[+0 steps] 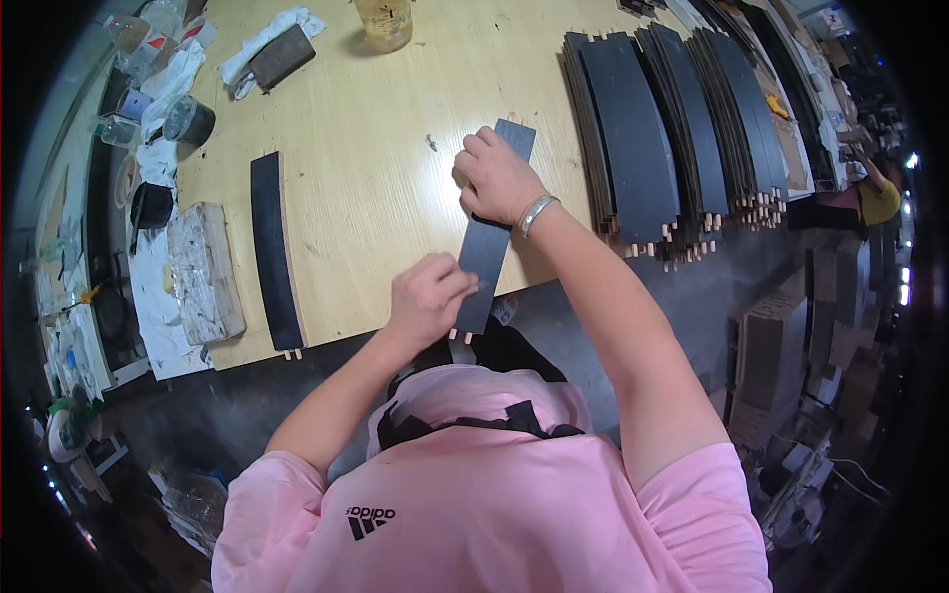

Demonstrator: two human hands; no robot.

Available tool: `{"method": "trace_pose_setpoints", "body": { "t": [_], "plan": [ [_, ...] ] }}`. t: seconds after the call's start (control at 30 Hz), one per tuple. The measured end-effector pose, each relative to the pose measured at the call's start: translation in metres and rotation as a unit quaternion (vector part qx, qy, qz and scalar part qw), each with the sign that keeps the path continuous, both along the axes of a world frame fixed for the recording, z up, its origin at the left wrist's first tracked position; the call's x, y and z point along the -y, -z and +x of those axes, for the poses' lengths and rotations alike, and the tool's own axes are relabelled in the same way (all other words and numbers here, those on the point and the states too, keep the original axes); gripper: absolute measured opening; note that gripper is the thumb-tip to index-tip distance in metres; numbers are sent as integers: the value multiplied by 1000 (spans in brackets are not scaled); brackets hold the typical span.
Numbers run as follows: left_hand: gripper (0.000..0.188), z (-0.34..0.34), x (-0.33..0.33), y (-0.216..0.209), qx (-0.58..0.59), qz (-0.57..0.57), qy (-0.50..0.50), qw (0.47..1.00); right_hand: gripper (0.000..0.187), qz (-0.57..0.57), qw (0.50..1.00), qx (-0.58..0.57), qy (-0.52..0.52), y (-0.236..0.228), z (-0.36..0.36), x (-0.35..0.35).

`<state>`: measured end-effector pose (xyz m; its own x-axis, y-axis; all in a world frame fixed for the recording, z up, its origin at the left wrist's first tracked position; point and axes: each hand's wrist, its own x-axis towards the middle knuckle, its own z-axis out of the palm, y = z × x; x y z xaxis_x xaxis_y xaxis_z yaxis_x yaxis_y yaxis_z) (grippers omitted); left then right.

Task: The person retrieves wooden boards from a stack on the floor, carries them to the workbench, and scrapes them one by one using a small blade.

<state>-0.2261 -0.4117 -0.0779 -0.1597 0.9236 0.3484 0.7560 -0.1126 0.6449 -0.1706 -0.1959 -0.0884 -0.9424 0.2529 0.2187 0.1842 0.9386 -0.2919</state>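
A dark, narrow wooden board lies slanted in front of me, its near end reaching past the table's front edge. Light wooden dowels stick out of both its ends. My right hand, with a silver bracelet at the wrist, is closed over the far part of this board and grips it. Nearer to me, my left hand is closed with fingertips pinched over the board's left edge. What those fingertips hold, if anything, is too small to make out. A second dark board with dowels lies apart to the left.
Stacks of dark boards with dowel ends stand on the right of the table. A stained block, a black cup and plastic containers line the left. At the back are a dark block on a cloth and a stained tub.
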Motion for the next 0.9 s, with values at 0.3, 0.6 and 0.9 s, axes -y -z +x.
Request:
{"method": "trace_pose_setpoints", "body": {
  "t": [0.3, 0.6, 0.9],
  "plan": [
    [9, 8, 17, 2, 3, 16, -1, 1000, 13, 4, 1000, 6, 3, -2, 0, 1],
    [8, 10, 23, 3, -5, 2, -9, 1000, 14, 14, 1000, 8, 10, -3, 2, 0],
    [9, 4, 20, 1, -8, -6, -6, 1000, 13, -3, 1000, 4, 12, 0, 5, -1]
  ]
}}
